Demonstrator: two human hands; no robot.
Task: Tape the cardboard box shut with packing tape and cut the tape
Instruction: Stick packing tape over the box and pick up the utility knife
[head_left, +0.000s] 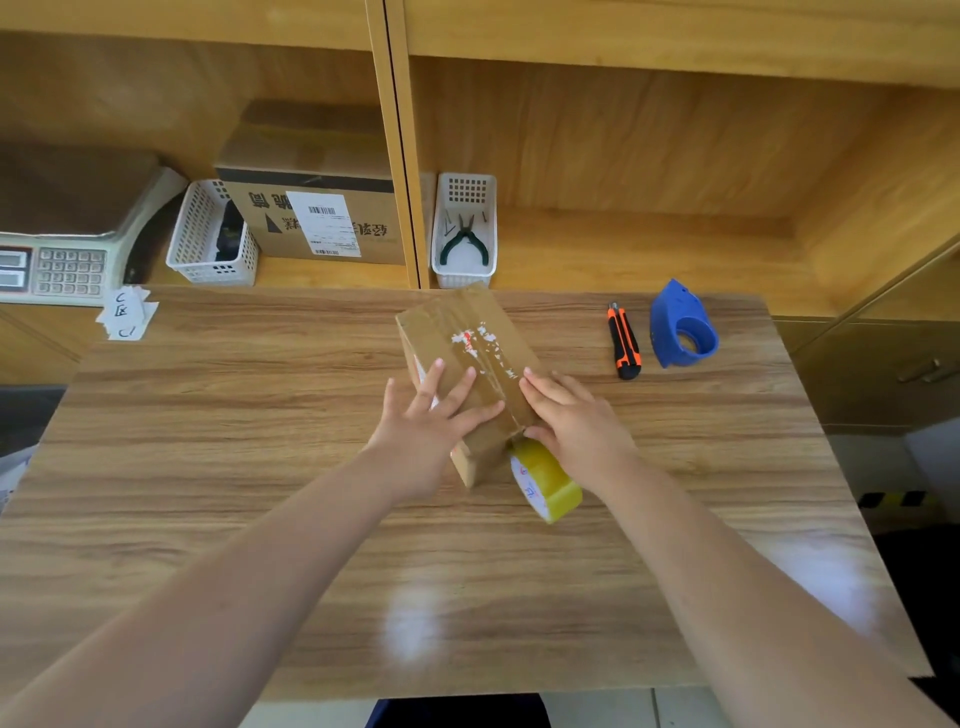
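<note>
— Where is the cardboard box (470, 358) found?

— It is laid at an angle on the middle of the wooden table (260, 467), with a strip of clear tape run along its top seam and torn label scraps seen near the centre.

— How are the hands placed?

— The left hand (427, 434) is pressed flat on the box top, its fingers spread wide and nothing grasped. The right hand (569, 422) is laid on the near right edge of the box, fingers extended over the tape line; the thumb is tucked by the yellow tape roll (545, 480), though whether the roll is gripped cannot be told.

— And the roll itself?

— It is set against the box's near end, partly under the right hand.

— What else is seen?

— An orange-and-black utility knife (624, 343) and a blue tape dispenser (681, 327) are laid side by side at the far right of the table, well apart from the box.
</note>
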